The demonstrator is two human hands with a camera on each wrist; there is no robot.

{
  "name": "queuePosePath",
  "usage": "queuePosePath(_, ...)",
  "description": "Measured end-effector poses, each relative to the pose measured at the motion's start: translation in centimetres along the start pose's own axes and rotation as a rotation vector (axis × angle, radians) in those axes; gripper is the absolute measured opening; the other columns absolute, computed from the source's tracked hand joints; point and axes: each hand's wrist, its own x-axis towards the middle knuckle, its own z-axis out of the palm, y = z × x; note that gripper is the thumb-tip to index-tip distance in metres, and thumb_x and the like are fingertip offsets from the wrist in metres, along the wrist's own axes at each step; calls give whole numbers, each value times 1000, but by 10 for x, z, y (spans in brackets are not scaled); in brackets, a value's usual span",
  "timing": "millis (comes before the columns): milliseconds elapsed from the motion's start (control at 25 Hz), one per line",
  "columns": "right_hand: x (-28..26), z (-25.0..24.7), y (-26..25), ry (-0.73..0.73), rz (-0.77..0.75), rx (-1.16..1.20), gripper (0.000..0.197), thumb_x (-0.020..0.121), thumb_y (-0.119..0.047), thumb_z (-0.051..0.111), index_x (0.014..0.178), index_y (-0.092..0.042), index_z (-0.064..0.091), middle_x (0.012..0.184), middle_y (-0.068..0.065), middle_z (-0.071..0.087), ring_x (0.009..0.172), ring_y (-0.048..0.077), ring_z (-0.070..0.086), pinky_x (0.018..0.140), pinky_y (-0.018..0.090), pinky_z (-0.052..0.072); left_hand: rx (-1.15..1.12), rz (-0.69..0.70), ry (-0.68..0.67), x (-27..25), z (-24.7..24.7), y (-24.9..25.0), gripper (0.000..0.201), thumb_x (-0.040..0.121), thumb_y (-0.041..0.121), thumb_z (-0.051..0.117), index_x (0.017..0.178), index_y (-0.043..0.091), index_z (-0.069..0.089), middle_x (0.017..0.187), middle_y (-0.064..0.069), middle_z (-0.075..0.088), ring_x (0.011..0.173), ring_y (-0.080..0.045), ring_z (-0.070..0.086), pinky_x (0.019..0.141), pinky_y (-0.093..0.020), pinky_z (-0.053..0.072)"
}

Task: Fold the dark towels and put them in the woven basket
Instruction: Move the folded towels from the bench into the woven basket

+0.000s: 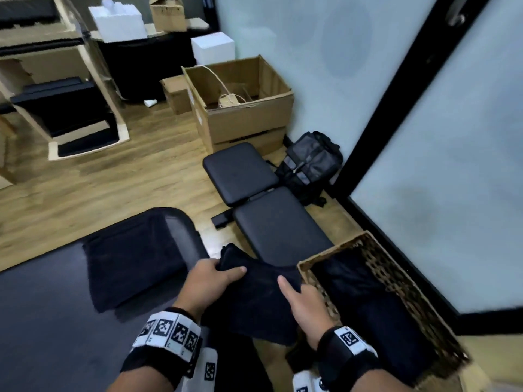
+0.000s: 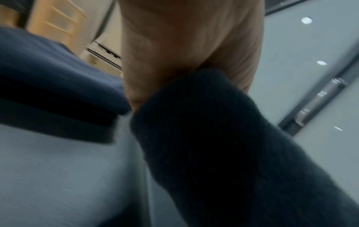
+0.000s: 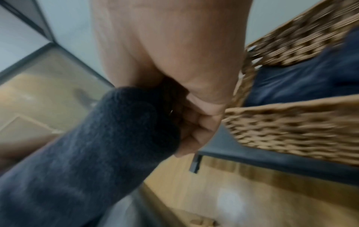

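Both hands hold one folded dark towel [image 1: 260, 301] in the air between the black table and the woven basket [image 1: 402, 281]. My left hand [image 1: 212, 281] grips its left end, thumb on top; the towel [image 2: 223, 145] fills that wrist view under my left hand [image 2: 184, 46]. My right hand [image 1: 302, 304] grips the right end beside the basket's near-left corner, and the towel [image 3: 87, 153] hangs from my right hand [image 3: 174, 69] close to the basket [image 3: 291, 126]. A dark towel [image 1: 376, 301] lies inside the basket. Another folded dark towel [image 1: 127, 267] rests on the table.
The black table [image 1: 42, 321] fills the lower left. A black padded bench [image 1: 271, 219] carries the basket's far end. Beyond it stand an open cardboard box [image 1: 240, 103] and a black bag [image 1: 311, 162]. A glass wall with a black frame [image 1: 396, 108] runs along the right.
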Motion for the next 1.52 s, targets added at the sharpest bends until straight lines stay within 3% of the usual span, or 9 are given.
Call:
queuePosePath(80, -2, -58, 21, 81, 67, 119, 10, 94, -27, 69, 99, -20, 76, 98, -1, 79, 93, 7, 74, 86, 29, 59, 220, 59, -84, 26, 68, 22, 34, 78, 39, 80, 93, 12, 65, 87, 0, 73, 80, -19, 70, 72, -35, 57)
queuePosePath(240, 14, -163, 66, 209, 222, 257, 27, 89, -2, 70, 111, -17, 69, 98, 5, 79, 91, 25, 76, 85, 47, 61, 515, 79, -342, 90, 210, 50, 50, 72, 35, 82, 110, 19, 55, 105, 2, 64, 99, -20, 63, 86, -37, 54)
queuePosePath(480, 92, -238, 109, 412, 367, 269, 29, 79, -32, 79, 103, -21, 70, 100, 5, 77, 92, 26, 74, 85, 52, 61, 796, 295, -354, 173, 340, 78, 46, 83, 25, 72, 124, 15, 52, 118, -9, 62, 109, -29, 60, 89, -36, 50)
queuePosePath(640, 116, -254, 124, 428, 427, -341, 36, 84, -32, 73, 112, -12, 65, 107, 9, 70, 106, 30, 66, 86, 31, 52, 1115, 776, -352, 185, 371, 61, 24, 83, 9, 58, 107, 7, 54, 110, -13, 53, 106, -37, 55, 78, -46, 50)
queuePosePath(760, 129, -254, 128, 299, 234, -457, 47, 90, -18, 67, 134, -16, 53, 137, 8, 49, 123, 29, 54, 100, 36, 48, 1392, 592, -648, 196, 388, 38, 63, 84, 14, 62, 142, 21, 39, 141, -15, 38, 128, -38, 43, 98, -49, 48)
queuePosePath(880, 156, -253, 131, 71, 254, -570, 61, 91, -16, 66, 146, -12, 40, 155, 9, 26, 135, 31, 46, 108, 35, 41, 1495, 380, -724, 212, 396, 26, 86, 83, 21, 66, 153, 31, 17, 160, -16, 15, 142, -40, 27, 112, -51, 38)
queuePosePath(1120, 149, -248, 117, 9, 219, -807, 43, 91, -27, 65, 131, -17, 52, 133, 12, 41, 107, 40, 62, 90, 41, 53, 1252, 372, -654, 197, 373, 42, 37, 86, 23, 56, 122, 15, 57, 122, -13, 62, 110, -31, 60, 90, -41, 53)
queuePosePath(1360, 104, -184, 70, -25, 72, -595, 9, 86, -31, 68, 90, -23, 71, 87, 1, 74, 92, 23, 69, 84, 34, 56, 977, 345, -294, 132, 260, 40, 21, 87, 35, 49, 103, 24, 56, 104, -6, 66, 97, -31, 62, 80, -43, 55)
queuePosePath(1520, 75, -92, 9, -75, -122, -552, 28, 88, -35, 67, 73, -12, 66, 71, 6, 70, 75, 22, 68, 77, 38, 57, 920, 285, -94, 82, 155, 16, 19, 89, 32, 48, 97, 19, 59, 105, -9, 68, 99, -33, 63, 79, -38, 52)
